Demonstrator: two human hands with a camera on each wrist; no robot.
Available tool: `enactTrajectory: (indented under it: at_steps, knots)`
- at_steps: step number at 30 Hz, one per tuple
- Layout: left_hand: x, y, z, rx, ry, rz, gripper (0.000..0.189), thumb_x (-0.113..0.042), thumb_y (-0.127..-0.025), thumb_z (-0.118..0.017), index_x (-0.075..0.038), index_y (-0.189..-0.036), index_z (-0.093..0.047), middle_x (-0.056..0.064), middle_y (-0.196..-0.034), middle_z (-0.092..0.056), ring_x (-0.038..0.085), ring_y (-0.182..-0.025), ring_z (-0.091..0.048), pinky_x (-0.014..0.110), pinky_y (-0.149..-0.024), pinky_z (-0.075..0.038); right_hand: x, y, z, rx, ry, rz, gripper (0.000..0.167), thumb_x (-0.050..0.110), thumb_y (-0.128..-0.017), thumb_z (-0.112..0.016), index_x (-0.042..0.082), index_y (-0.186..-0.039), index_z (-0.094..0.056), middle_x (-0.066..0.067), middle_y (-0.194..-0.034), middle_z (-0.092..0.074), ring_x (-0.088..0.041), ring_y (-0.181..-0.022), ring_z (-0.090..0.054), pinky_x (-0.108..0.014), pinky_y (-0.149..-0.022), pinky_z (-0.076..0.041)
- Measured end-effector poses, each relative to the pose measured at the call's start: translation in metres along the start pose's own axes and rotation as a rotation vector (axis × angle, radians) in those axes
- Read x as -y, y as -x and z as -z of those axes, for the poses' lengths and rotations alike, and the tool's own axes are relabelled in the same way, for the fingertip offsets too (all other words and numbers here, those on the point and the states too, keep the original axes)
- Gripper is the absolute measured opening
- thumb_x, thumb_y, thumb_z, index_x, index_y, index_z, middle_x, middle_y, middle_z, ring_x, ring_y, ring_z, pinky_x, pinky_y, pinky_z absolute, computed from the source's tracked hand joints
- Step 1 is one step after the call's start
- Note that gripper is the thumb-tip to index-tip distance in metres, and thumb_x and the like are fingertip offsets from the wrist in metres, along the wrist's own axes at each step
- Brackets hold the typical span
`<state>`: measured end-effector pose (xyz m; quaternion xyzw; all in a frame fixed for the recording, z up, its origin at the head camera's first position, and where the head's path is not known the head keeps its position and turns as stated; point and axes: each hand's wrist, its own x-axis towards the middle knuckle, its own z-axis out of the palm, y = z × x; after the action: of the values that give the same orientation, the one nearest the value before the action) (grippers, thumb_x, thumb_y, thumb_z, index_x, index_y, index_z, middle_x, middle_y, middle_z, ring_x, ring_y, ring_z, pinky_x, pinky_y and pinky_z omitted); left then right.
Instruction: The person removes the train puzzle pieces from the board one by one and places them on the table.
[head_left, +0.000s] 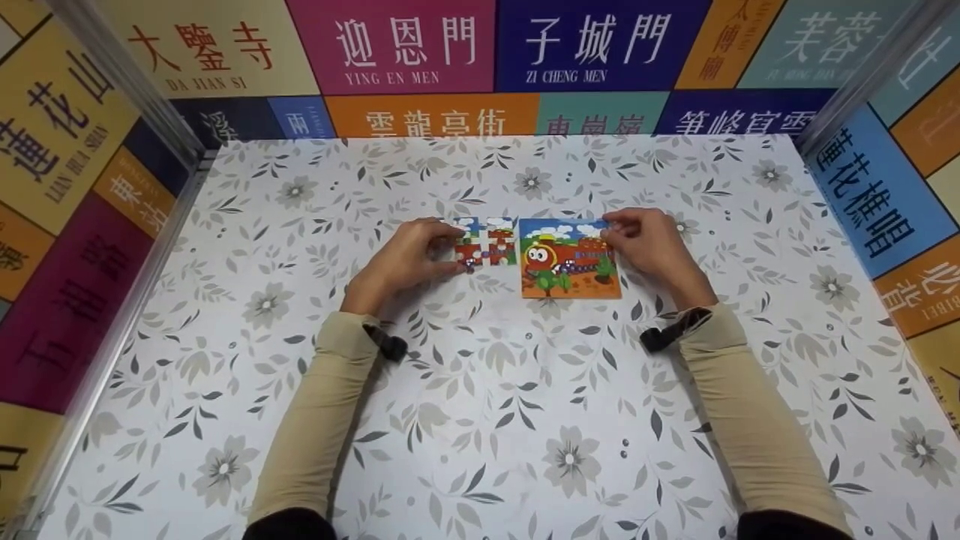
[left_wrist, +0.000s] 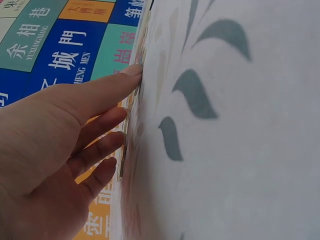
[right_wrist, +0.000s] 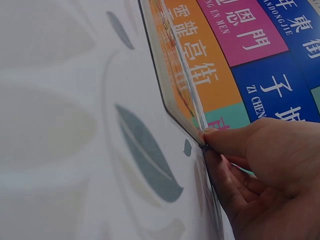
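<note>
In the head view, several small jigsaw pieces (head_left: 467, 244) with parts of a train scene lie left of the picture board, in two groups with a narrow gap between them. My left hand (head_left: 409, 255) touches their left edge, thumb below and fingers above; in the left wrist view this hand (left_wrist: 55, 145) has its fingers fairly straight. The square picture board (head_left: 570, 259) bears a red cartoon train with eyes. My right hand (head_left: 649, 244) pinches its upper right corner between thumb and fingers. From the side, in the right wrist view, the right hand (right_wrist: 270, 175) holds the thin board's corner (right_wrist: 172, 107).
A white table (head_left: 450, 457) with grey flowers and leaves lies under everything. Colourful panels (head_left: 420, 45) with large characters stand along the back and both sides. Each wrist carries a small black camera mount (head_left: 390, 346).
</note>
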<state>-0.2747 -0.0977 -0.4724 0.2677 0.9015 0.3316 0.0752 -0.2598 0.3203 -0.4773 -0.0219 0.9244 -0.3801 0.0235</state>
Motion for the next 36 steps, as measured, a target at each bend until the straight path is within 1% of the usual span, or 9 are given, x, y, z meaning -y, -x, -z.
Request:
enactTrajectory:
  at_steps: [3,6,12,17,21,24,27,32,36]
  knots:
    - [-0.001,-0.001,0.000,0.003,0.003,-0.005,0.057,-0.025,-0.090,-0.091,-0.009,-0.141,-0.072,0.008,-0.132,-0.073,0.024,-0.117,-0.066,0.043,-0.105,-0.054,0.000,0.000,0.000,-0.004,-0.001,0.003,0.038,0.020,-0.104,-0.074,0.010,-0.140,-0.073,-0.018,-0.118,-0.075,-0.028,-0.108,-0.071,-0.025,-0.087,-0.052]
    - [-0.003,-0.002,0.001,0.005,0.002,-0.040,0.056,-0.022,-0.090,-0.090,-0.006,-0.141,-0.071,0.011,-0.132,-0.073,0.027,-0.118,-0.066,0.045,-0.106,-0.053,-0.001,-0.001,-0.001,-0.011,-0.001,0.008,0.037,0.020,-0.104,-0.074,0.010,-0.139,-0.073,-0.018,-0.117,-0.076,-0.028,-0.107,-0.072,-0.024,-0.087,-0.052]
    - [-0.013,-0.005,-0.003,0.012,-0.021,-0.112,0.054,-0.017,-0.091,-0.089,-0.006,-0.141,-0.071,0.013,-0.130,-0.074,0.029,-0.114,-0.068,0.045,-0.101,-0.054,0.001,0.000,-0.001,0.000,0.004,-0.012,0.037,0.022,-0.106,-0.072,0.011,-0.140,-0.073,-0.017,-0.119,-0.074,-0.029,-0.110,-0.071,-0.032,-0.092,-0.053]
    - [-0.029,-0.012,-0.015,0.013,-0.046,-0.169,0.046,-0.017,-0.096,-0.084,-0.005,-0.139,-0.072,0.015,-0.123,-0.074,0.030,-0.111,-0.069,0.043,-0.099,-0.056,0.002,0.001,0.000,0.008,0.005,-0.002,0.037,0.022,-0.106,-0.072,0.010,-0.141,-0.072,-0.018,-0.120,-0.075,-0.030,-0.111,-0.072,-0.032,-0.091,-0.054]
    - [-0.043,-0.022,-0.028,0.058,-0.018,-0.200,0.041,-0.014,-0.098,-0.079,-0.006,-0.138,-0.073,0.013,-0.123,-0.074,0.028,-0.111,-0.069,0.041,-0.099,-0.057,0.003,0.002,-0.001,0.005,0.006,0.002,0.038,0.023,-0.106,-0.072,0.010,-0.141,-0.072,-0.019,-0.120,-0.076,-0.031,-0.110,-0.073,-0.027,-0.087,-0.053]
    - [-0.055,-0.031,-0.039,0.082,-0.009,-0.227,0.038,-0.013,-0.100,-0.076,-0.005,-0.137,-0.073,0.012,-0.126,-0.074,0.027,-0.113,-0.068,0.040,-0.101,-0.056,0.002,0.002,-0.001,0.002,0.010,-0.002,0.038,0.023,-0.106,-0.072,0.012,-0.142,-0.072,-0.018,-0.119,-0.076,-0.029,-0.108,-0.072,-0.027,-0.085,-0.053]
    - [-0.068,-0.038,-0.050,0.086,-0.045,-0.235,0.038,-0.016,-0.102,-0.075,-0.006,-0.138,-0.073,0.011,-0.132,-0.074,0.027,-0.120,-0.068,0.041,-0.106,-0.054,0.001,0.001,-0.001,-0.003,0.016,0.000,0.038,0.023,-0.106,-0.072,0.013,-0.142,-0.072,-0.016,-0.118,-0.076,-0.028,-0.107,-0.072,-0.029,-0.085,-0.053]
    - [-0.084,-0.047,-0.062,0.091,-0.124,-0.210,0.040,-0.024,-0.103,-0.077,-0.008,-0.140,-0.073,0.011,-0.136,-0.073,0.028,-0.128,-0.066,0.042,-0.112,-0.052,0.000,0.000,-0.001,-0.008,0.022,0.001,0.038,0.023,-0.105,-0.072,0.014,-0.143,-0.072,-0.015,-0.117,-0.076,-0.027,-0.108,-0.072,-0.032,-0.087,-0.053]
    - [-0.090,-0.052,-0.065,0.101,-0.132,-0.150,0.041,-0.025,-0.101,-0.080,-0.011,-0.139,-0.073,0.008,-0.137,-0.073,0.027,-0.130,-0.065,0.041,-0.113,-0.052,0.001,0.001,-0.002,-0.013,0.018,0.004,0.038,0.022,-0.105,-0.072,0.013,-0.143,-0.072,-0.017,-0.117,-0.075,-0.028,-0.107,-0.072,-0.028,-0.085,-0.052]
